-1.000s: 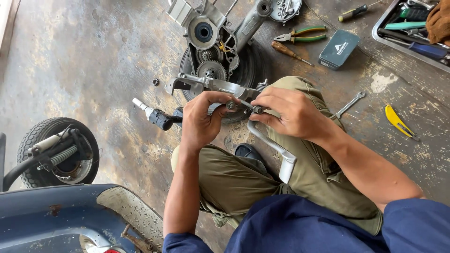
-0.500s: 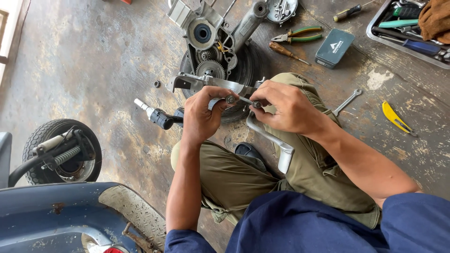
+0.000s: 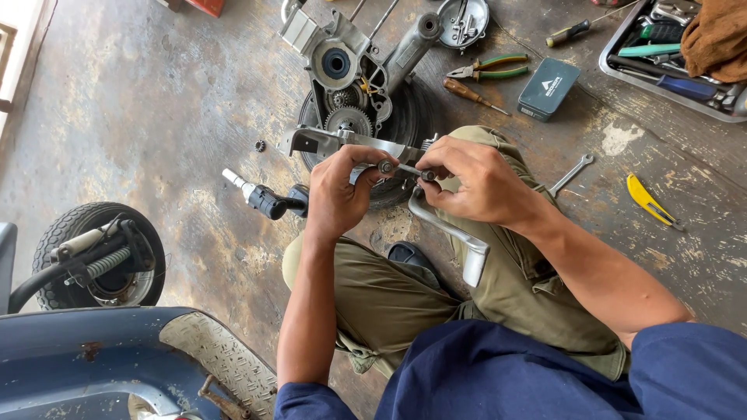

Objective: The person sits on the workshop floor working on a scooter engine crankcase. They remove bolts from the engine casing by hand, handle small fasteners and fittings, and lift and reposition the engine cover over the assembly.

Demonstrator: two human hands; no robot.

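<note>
A person sits on a stained concrete floor (image 3: 156, 101), seen from above, with both hands raised together over their knees. The left hand (image 3: 340, 194) and right hand (image 3: 475, 183) are close together, each pinching one end of a short metal bolt (image 3: 403, 168), which has a round head at the left end and lies level between the fingertips. The bolt sits against a bent, silver metal lever (image 3: 447, 233); its flat upper arm runs left behind the left hand, and its lower arm curves down across the person's olive trousers (image 3: 397, 295). Just beyond the hands, on the floor, lies an opened engine casing (image 3: 346, 78) with gears showing, resting on a black tyre (image 3: 412, 124). A screwdriver with a dark handle (image 3: 264, 201) lies just left of the left hand. Near the floor's top edge are green-handled pliers (image 3: 486, 70), a dark green box (image 3: 548, 88) and a tray of tools (image 3: 669, 54) in the top right corner. A spanner (image 3: 572, 173) and a yellow knife (image 3: 650, 202) lie to the right. A small wheel (image 3: 97, 253) and a blue scooter body (image 3: 101, 358) fill the lower left.
</note>
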